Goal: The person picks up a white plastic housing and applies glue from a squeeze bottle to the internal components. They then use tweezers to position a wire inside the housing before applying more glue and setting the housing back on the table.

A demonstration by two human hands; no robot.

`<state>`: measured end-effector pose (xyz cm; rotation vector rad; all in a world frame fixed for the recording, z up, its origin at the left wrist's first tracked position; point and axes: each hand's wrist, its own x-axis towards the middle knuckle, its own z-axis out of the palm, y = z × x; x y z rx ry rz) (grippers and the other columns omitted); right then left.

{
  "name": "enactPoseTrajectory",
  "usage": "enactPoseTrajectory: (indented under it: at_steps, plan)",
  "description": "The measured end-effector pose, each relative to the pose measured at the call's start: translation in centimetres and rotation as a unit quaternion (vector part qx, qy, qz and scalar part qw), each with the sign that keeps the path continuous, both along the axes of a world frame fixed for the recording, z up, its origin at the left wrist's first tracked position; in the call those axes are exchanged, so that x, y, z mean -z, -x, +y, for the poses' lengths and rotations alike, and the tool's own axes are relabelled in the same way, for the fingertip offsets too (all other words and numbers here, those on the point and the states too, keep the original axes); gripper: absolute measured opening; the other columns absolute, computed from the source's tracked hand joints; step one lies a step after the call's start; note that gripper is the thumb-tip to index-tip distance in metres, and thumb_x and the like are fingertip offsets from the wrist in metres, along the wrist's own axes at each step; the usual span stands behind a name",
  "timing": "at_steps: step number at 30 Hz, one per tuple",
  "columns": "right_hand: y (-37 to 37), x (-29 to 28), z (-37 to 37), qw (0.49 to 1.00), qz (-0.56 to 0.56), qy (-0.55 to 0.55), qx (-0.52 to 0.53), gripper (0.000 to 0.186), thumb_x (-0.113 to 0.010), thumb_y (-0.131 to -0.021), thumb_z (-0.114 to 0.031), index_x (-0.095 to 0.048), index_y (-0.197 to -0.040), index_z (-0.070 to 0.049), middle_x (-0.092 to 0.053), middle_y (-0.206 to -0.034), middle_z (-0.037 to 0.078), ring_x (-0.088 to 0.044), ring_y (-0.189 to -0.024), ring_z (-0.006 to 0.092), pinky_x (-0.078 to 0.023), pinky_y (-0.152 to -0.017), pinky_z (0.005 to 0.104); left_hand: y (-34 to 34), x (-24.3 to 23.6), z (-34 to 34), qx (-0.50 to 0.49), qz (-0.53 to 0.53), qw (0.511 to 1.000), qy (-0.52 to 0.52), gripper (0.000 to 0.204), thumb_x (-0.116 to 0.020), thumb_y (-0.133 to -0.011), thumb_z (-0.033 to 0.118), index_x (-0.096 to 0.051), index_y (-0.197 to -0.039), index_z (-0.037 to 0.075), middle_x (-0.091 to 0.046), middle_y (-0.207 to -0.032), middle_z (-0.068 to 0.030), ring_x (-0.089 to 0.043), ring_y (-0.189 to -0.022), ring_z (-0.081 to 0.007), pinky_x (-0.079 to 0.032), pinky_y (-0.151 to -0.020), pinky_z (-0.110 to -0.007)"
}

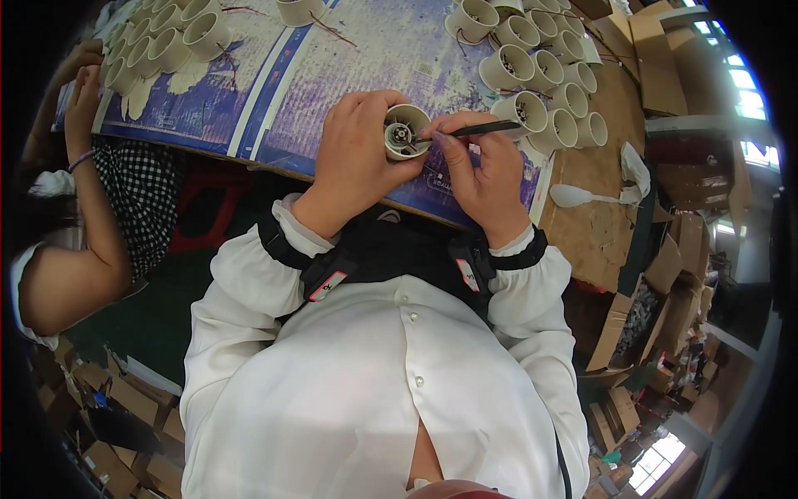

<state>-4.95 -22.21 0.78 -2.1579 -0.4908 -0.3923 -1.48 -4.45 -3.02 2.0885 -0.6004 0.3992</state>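
Note:
My left hand is wrapped round a cream cylindrical cup-like housing, its open end tilted up toward me. Inside it sits a round part with a metal centre and blades or ribs around it. In my right hand a slim black pen-like tool is pinched between thumb and fingers, its handle pointing right. The tool's tip reaches into the housing's right side, beside the round part; my fingers partly hide that tip, so its exact shape is unclear.
Several similar cream housings with wires stand at the far right, and more at the far left. A white bulb-shaped bottle lies on brown board at right. A co-worker's arm is at left. Cardboard boxes stand lower right.

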Motion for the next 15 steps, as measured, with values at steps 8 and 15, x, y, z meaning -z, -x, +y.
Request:
enactPoseTrajectory:
  at_steps: [8, 15]
  plan:
    - [-0.12, 0.06, 0.04, 0.997, -0.065, 0.005, -0.032, 0.008, -0.062, -0.096, -0.003, -0.061, -0.104, -0.001, -0.071, -0.095, 0.009, -0.068, -0.084, 0.0190, -0.052, -0.074, 0.0283, -0.04, 0.06, 0.05, 0.002, -0.012, 1.000, -0.003, 0.053, -0.085, -0.066, 0.021, -0.058, -0.111, 0.010, -0.064, -0.102, -0.0060, -0.057, -0.102, -0.0303, -0.044, -0.089, -0.043]
    - [0.07, 0.33, -0.29, 0.997, 0.032, -0.068, -0.001, 0.009, -0.061, -0.097, -0.004, -0.060, -0.106, -0.002, -0.071, -0.097, 0.008, -0.067, -0.087, 0.0155, -0.051, -0.077, 0.0273, -0.03, 0.03, 0.17, 0.005, -0.022, 0.999, -0.024, 0.057, -0.086, -0.067, 0.022, -0.057, -0.113, 0.007, -0.063, -0.106, -0.0086, -0.057, -0.102, -0.0322, -0.046, -0.087, -0.042]
